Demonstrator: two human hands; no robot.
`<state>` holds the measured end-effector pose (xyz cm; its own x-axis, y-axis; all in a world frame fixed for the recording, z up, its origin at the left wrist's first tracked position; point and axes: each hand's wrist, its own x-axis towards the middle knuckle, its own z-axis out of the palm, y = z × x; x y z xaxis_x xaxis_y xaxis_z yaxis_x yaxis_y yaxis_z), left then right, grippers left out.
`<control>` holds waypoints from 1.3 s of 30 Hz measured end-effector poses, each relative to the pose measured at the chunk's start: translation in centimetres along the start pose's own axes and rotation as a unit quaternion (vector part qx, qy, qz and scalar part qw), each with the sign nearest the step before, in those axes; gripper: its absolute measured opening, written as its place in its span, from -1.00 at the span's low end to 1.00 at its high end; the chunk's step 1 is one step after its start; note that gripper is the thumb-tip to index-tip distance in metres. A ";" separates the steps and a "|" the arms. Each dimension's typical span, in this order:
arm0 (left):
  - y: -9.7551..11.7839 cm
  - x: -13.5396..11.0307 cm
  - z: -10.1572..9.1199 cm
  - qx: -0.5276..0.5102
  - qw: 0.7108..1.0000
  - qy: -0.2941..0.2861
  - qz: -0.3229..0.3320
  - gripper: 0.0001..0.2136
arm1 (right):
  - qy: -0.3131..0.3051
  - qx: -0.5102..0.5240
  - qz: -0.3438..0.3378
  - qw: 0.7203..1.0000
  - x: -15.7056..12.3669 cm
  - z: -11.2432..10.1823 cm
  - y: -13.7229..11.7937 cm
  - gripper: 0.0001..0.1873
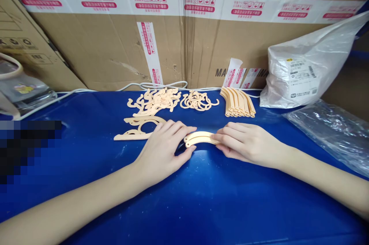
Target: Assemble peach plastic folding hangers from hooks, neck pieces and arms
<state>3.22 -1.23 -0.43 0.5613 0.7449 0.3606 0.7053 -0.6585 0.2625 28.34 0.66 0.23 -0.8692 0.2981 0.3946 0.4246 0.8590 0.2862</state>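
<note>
Two curved cream plastic hanger arms (201,137) lie side by side between my hands, just above or on the blue table. My right hand (248,141) grips their right ends between thumb and fingers. At their left ends, where small holes show, my left hand (164,147) closes with thumb below and fingers above. Something small and dark sits inside the left hand's curl, too hidden to name. Partly behind that hand lies a folding hanger (132,136) with joined parts. Beyond are a pile of hooked connector pieces (161,99), a heap of hanger hooks (197,101) and stacked hanger arms (238,103).
Large taped cardboard boxes (115,49) wall off the back. A white cable (132,85) runs along their foot. On the right stand a white plastic bag (294,72) and clear plastic wrap (331,129). A transparent container (25,87) sits at left.
</note>
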 end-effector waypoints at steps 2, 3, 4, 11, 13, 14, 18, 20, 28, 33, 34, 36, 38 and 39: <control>-0.1 0.0 0.0 -0.007 1.000 -0.015 0.011 -0.74 | 0.000 0.003 0.001 1.000 0.0 0.2 0.0 -0.81; -0.1 0.0 0.0 -0.010 1.000 -0.020 0.013 -0.74 | 0.001 0.006 0.002 1.000 0.0 0.3 0.0 -0.81; -0.1 0.0 0.0 -0.011 1.000 -0.022 0.011 -0.74 | 0.001 0.011 0.003 1.000 0.0 0.3 0.0 -0.81; 0.2 0.4 0.0 -0.002 1.000 -0.025 -0.019 -0.86 | -0.012 0.030 0.016 0.999 0.0 0.8 -0.3 -0.77; 0.2 0.5 0.1 -0.001 0.999 -0.027 -0.026 -0.88 | -0.028 0.040 0.017 0.999 0.1 0.8 -0.3 -0.75; 0.2 0.5 0.1 0.000 0.999 -0.026 -0.028 -0.89 | -0.034 0.046 0.017 0.998 0.1 0.8 -0.3 -0.74; 0.1 0.5 0.2 -0.001 0.999 -0.025 -0.032 -0.92 | -0.046 0.065 0.017 0.997 0.0 0.7 -0.2 -0.72; 0.0 0.5 0.2 -0.003 0.999 -0.027 -0.033 -0.93 | -0.051 0.066 0.013 0.996 -0.1 0.6 -0.1 -0.71; 0.1 0.2 0.1 0.004 0.999 -0.035 -0.009 -0.90 | -0.059 0.076 0.004 0.995 -0.3 0.8 0.2 -0.74; 0.2 0.2 0.0 -0.029 0.999 -0.044 0.002 -0.86 | -0.049 0.061 -0.016 0.997 -0.2 0.7 0.0 -0.73; 0.1 0.2 0.0 -0.036 0.998 -0.047 0.004 -0.85 | -0.047 0.058 -0.019 0.997 -0.2 0.7 -0.1 -0.73; 0.0 0.2 0.0 -0.040 0.998 -0.052 0.010 -0.84 | -0.045 0.054 -0.022 0.997 -0.3 0.6 -0.2 -0.74; 0.0 0.1 -0.1 -0.038 0.998 -0.058 0.014 -0.84 | -0.046 0.050 -0.022 0.997 -0.3 0.6 -0.2 -0.75; 0.0 0.1 -0.1 -0.037 0.997 -0.060 0.014 -0.84 | -0.047 0.050 -0.023 0.997 -0.3 0.5 -0.2 -0.75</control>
<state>3.25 -1.13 -0.31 0.6315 0.7304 0.2603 0.6574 -0.6823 0.3199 28.34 0.60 -0.41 -0.9089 0.2912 0.2984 0.3608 0.9081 0.2125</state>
